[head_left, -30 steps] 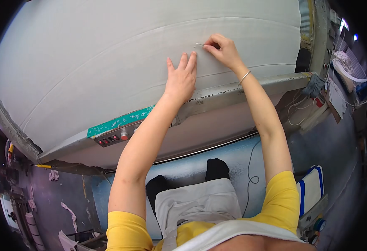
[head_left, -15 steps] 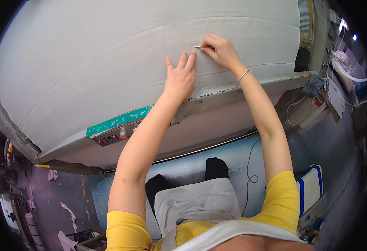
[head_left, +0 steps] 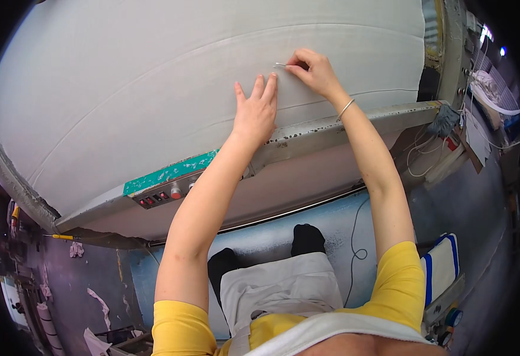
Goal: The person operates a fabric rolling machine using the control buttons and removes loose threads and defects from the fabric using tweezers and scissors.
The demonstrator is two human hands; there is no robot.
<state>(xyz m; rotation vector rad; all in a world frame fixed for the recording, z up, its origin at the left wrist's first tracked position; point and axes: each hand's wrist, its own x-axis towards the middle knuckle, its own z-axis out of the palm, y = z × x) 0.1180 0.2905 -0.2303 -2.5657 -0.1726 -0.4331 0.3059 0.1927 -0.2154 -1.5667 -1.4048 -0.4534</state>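
Observation:
A wide sheet of off-white fabric (head_left: 153, 65) covers the broad surface in front of me, with long curved creases running across it. My left hand (head_left: 256, 113) lies on the fabric, palm down and fingers spread. Just to its right, my right hand (head_left: 312, 72) pinches a slim, silvery pointed tool (head_left: 280, 64) between thumb and fingers. The tool's tip points left, just beyond my left fingertips, at the fabric. Most of the tool is hidden in my fingers, so its exact kind does not show.
A worn metal rail (head_left: 313, 129) runs along the near edge. On it sits a switch panel (head_left: 159, 197) with red buttons below a green strip (head_left: 171, 172). Loose cables and cloths (head_left: 488, 89) crowd the right side. A blue-edged white pad (head_left: 441, 270) stands at lower right.
The tool's visible tip has shifted slightly and now looks thinner and more angled. My right hand has moved barely; my left hand stays nearly in place on the fabric.

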